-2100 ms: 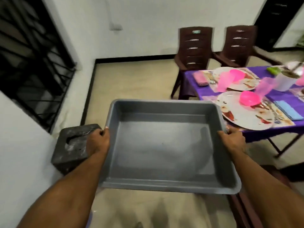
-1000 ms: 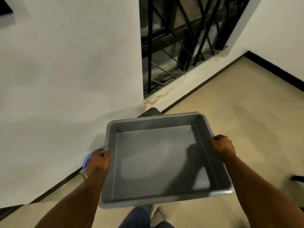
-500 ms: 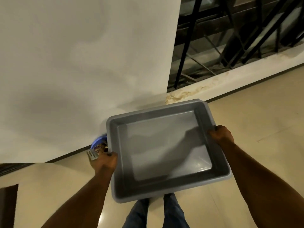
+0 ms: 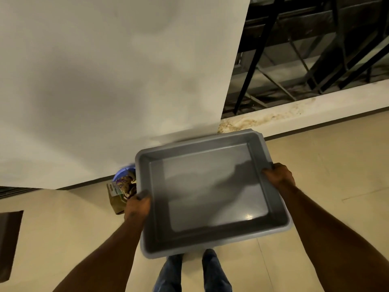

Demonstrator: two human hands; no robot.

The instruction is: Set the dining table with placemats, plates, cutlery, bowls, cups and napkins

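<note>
Empty grey plastic rectangular tray [image 4: 210, 192] carried away, table-setting apparently finished.
Left hand [image 4: 136, 205] and right hand [image 4: 279, 175] fingers curl over opposite rims; next, lower it flat to the floor.

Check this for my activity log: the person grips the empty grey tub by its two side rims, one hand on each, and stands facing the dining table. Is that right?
Not quite. The head view shows no dining table: the person faces a white wall beside a barred window. The rest holds: the left hand and right hand each grip a side rim of the empty grey tub.
</note>
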